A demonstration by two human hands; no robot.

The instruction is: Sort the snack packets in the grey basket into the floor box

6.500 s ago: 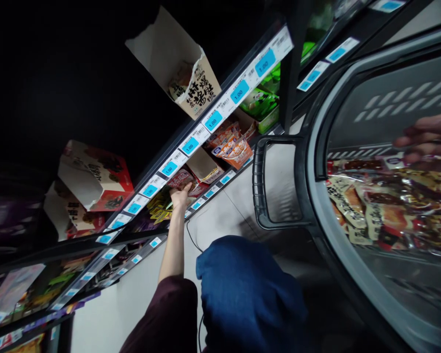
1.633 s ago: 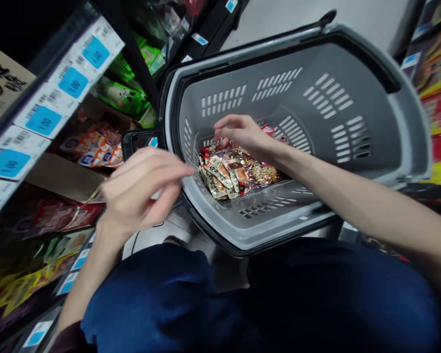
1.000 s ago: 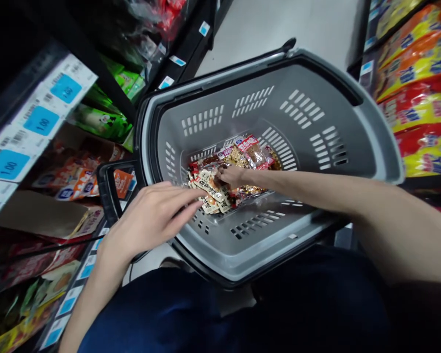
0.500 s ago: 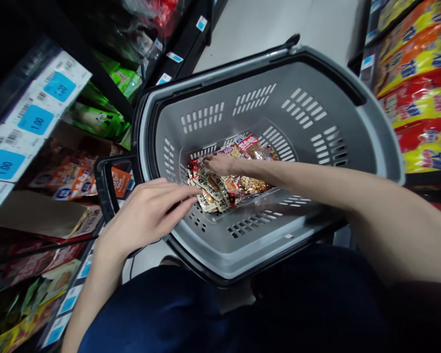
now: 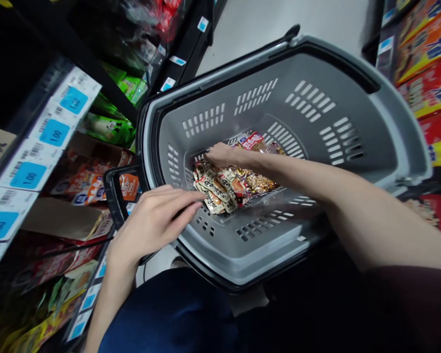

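A grey shopping basket with slotted walls stands in front of my knees. At its bottom lies a pile of small snack packets: cream ones with black lettering, shiny brown-gold ones and a red-and-white one. My right hand reaches down into the basket, fingers curled at the upper left of the pile; the fingertips are partly hidden among the packets. My left hand hovers over the basket's left rim, fingers stretched and thumb apart, holding nothing. Its fingertips come near the cream packets in view.
To the left, a black shelf carries blue price tags, with orange snack packs and green packs beneath. The basket's black handle juts toward it. Red-and-yellow bags fill another shelf at right.
My left hand has left the low shelf and come to the basket's rim. My right hand has gone down into the packets, then shifted toward the pile's upper left. The view has turned onto the basket.
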